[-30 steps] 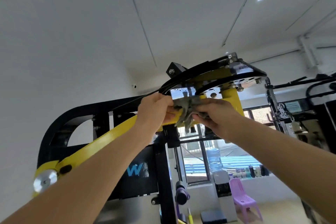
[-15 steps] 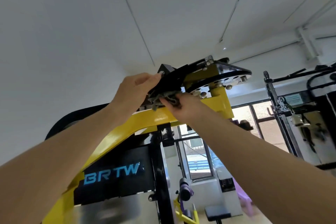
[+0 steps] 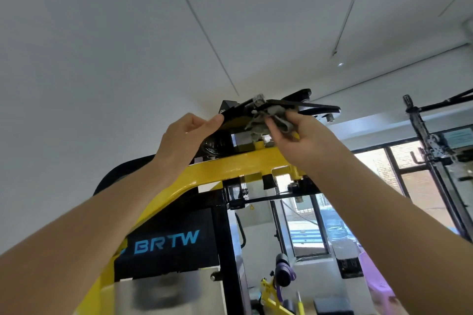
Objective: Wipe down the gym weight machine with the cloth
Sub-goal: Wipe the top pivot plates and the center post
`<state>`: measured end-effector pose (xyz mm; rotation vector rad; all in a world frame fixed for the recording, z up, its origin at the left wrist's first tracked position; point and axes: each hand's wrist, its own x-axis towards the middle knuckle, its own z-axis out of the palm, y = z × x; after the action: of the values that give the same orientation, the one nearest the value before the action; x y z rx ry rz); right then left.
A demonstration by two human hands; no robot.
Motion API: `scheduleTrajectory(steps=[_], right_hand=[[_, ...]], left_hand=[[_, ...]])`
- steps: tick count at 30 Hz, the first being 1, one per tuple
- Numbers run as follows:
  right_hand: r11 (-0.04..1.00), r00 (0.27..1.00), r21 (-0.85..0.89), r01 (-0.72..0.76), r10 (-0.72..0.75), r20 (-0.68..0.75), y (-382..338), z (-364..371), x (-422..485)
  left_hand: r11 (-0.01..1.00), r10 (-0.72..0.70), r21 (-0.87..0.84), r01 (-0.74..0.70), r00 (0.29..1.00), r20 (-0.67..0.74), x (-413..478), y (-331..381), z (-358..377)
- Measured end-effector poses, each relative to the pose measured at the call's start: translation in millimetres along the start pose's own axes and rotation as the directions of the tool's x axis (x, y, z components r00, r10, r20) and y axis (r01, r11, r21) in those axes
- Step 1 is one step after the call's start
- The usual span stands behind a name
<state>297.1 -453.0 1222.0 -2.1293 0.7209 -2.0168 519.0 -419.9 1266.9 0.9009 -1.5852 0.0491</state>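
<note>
White ceiling and wall fill most of what I see as I look up at the top of the weight machine (image 3: pixel 238 165), a yellow and black frame with a panel reading BRTW (image 3: pixel 166 242). Windows (image 3: pixel 311 227) glow at the lower right behind it.

Both my arms reach overhead. My right hand (image 3: pixel 304 139) holds the cloth (image 3: pixel 272 120), a crumpled grey rag, fingers curled round it, pressing it against the underside of the black top plate (image 3: pixel 258 110) where it meets the yellow crossbar. My left hand (image 3: pixel 186 137) has its fingers straight, tips touching the left edge of that plate to brace it.

To do this step well, I judge I should keep the left hand steady on the edge while the right works the cloth in short strokes round the bolts and into the gap under the plate, turning to a cleaner fold when it soils. Nearby pulley and cable parts could pinch fingers, so I'd keep fingertips behind the cloth.
</note>
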Motion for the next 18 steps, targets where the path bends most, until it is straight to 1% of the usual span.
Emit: scheduleTrajectory(steps=[1, 3, 5, 6, 8, 9, 10, 11, 12, 13, 14, 15, 16, 17, 18], right_hand=[[0.999, 0.998, -0.053, 0.002, -0.006, -0.065, 2, -8, 0], [0.999, 0.988, -0.031, -0.027, 0.022, -0.154, 13, -18, 3], [0.994, 0.975, 0.004, -0.107, 0.105, -0.195, 21, -16, 8], [0.985, 0.966, 0.007, -0.170, 0.168, -0.195, 24, -13, 13], [0.972, 0.959, -0.040, -0.231, 0.220, -0.179, 26, -3, 19], [0.963, 0.947, -0.023, -0.270, 0.260, -0.190, 24, 3, 21], [0.946, 0.931, 0.068, -0.316, 0.323, -0.168, 22, 12, 23], [0.914, 0.920, 0.210, -0.348, 0.376, -0.113, 16, 22, 23], [0.832, 0.902, 0.398, -0.387, 0.431, -0.021, 13, 33, 26], [0.734, 0.888, 0.537, -0.417, 0.456, 0.065, 8, 41, 26], [0.590, 0.859, 0.672, -0.448, 0.493, 0.139, 8, 50, 30], [0.588, 0.838, 0.647, -0.485, 0.524, 0.152, 8, 61, 35], [0.711, 0.840, 0.483, -0.512, 0.531, 0.110, 11, 72, 40], [0.773, 0.837, 0.353, -0.526, 0.543, 0.058, 11, 80, 43], [0.771, 0.819, 0.314, -0.553, 0.572, 0.038, 11, 88, 45]], left_hand=[[1.000, -0.003, 0.010, 0.003, 1.000, 0.001, 0, 1, 0], [1.000, -0.017, 0.015, 0.017, 1.000, -0.001, 1, 2, 0], [0.999, -0.031, 0.010, 0.031, 0.999, -0.011, 2, 2, 1], [0.999, -0.038, 0.008, 0.038, 0.999, -0.015, 2, 2, 1], [0.999, -0.051, -0.001, 0.051, 0.999, -0.018, 2, 3, 3], [0.998, -0.057, -0.004, 0.057, 0.998, -0.018, 1, 4, 3], [0.998, -0.062, -0.008, 0.062, 0.998, -0.015, 0, 5, 3], [0.998, -0.067, -0.013, 0.067, 0.998, -0.011, -1, 6, 4], [0.997, -0.072, -0.016, 0.072, 0.997, -0.009, -2, 8, 4], [0.997, -0.076, -0.018, 0.075, 0.997, -0.007, -3, 8, 4], [0.997, -0.079, -0.020, 0.079, 0.997, -0.004, -3, 9, 4], [0.996, -0.083, -0.021, 0.083, 0.997, -0.003, -4, 9, 4], [0.996, -0.086, -0.021, 0.086, 0.996, -0.003, -4, 9, 4], [0.996, -0.088, -0.019, 0.088, 0.996, -0.002, -4, 9, 4], [0.996, -0.088, -0.016, 0.088, 0.996, -0.003, -4, 9, 4]])
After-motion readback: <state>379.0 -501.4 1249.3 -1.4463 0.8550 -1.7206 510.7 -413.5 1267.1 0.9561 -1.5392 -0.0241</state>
